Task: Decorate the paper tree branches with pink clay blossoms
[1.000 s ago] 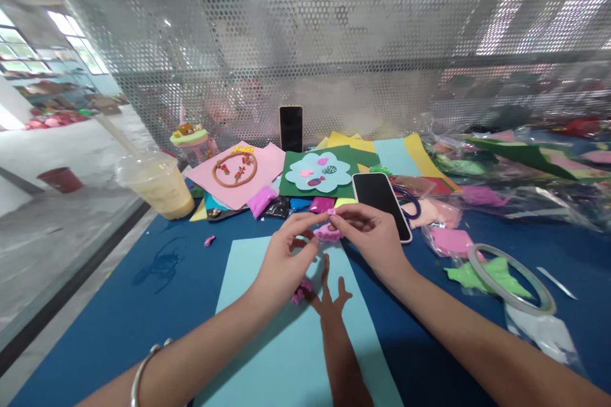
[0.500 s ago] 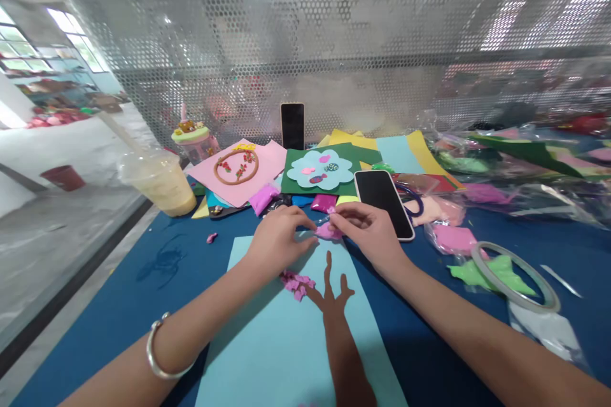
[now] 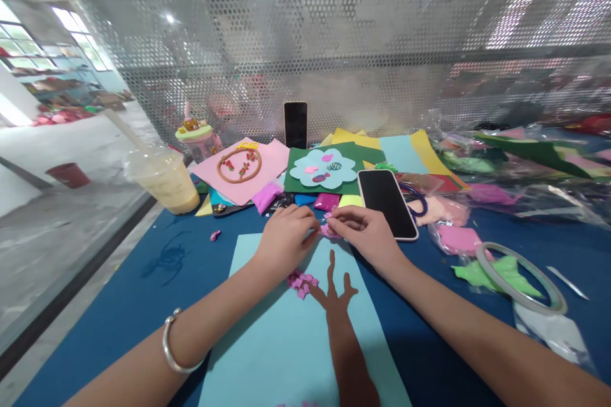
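Both hands pinch one small lump of pink clay (image 3: 327, 229) between their fingertips: left hand (image 3: 286, 236) and right hand (image 3: 365, 235) meet just above the far edge of the light blue sheet (image 3: 267, 343). On that sheet a brown tree cutout (image 3: 341, 324) stands, pink bits (image 3: 301, 282) beside its left branch. Bare blue tabletop (image 3: 119, 305) lies left of the sheet; a phone (image 3: 386, 203), tape ring (image 3: 520, 276) and a perforated metal screen (image 3: 334, 44) beyond. No writing is legible.

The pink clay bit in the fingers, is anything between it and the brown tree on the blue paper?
Nothing visible is in the way. The left hand and right hand pinch the pink clay bit just above the top of the brown tree. Only bare light blue paper lies between them; the pink petals sit to the left.
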`<state>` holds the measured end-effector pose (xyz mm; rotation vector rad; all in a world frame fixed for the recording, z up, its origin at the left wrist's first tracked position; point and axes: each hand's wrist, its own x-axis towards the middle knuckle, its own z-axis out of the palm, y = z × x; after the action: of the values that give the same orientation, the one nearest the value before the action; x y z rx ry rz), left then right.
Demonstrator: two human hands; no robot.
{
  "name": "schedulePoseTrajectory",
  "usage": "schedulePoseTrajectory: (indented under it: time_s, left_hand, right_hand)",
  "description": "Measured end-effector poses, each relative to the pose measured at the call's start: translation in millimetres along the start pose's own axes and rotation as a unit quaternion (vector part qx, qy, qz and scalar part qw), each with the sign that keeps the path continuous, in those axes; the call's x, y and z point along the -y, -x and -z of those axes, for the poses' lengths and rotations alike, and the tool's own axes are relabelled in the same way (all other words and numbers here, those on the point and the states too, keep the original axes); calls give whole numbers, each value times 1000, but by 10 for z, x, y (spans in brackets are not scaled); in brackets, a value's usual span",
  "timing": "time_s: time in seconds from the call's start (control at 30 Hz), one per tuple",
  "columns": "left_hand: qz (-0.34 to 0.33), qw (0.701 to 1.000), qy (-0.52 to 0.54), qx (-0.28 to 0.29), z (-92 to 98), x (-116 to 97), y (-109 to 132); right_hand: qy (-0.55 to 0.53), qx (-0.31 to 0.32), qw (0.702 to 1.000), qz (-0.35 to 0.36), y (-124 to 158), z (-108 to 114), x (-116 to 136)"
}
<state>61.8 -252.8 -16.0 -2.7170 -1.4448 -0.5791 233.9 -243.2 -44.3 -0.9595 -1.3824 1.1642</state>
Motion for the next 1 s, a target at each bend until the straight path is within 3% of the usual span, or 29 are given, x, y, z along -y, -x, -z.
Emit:
schedulePoseTrajectory:
  time_s: [0.13, 0.27, 0.43, 0.6, 1.0]
  left_hand:
    - [8, 999, 41, 7, 33, -8, 2]
    - [65, 985, 162, -18, 119, 8, -5]
    - [137, 945, 292, -54, 173, 53, -20]
    - [215, 880, 420, -52, 124, 76, -28]
    - [221, 805, 548, -40, 134, -20, 1]
  right_hand:
    - [10, 3, 1000, -4, -2, 14, -6]
    - [6, 9, 1000, -13, -3, 25, 5]
    - [-7, 10, 1000, -19, 3, 19, 41]
    - [-8, -17, 1000, -10, 23, 4, 84]
    - [-26, -1, 1000, -11, 45, 8, 125]
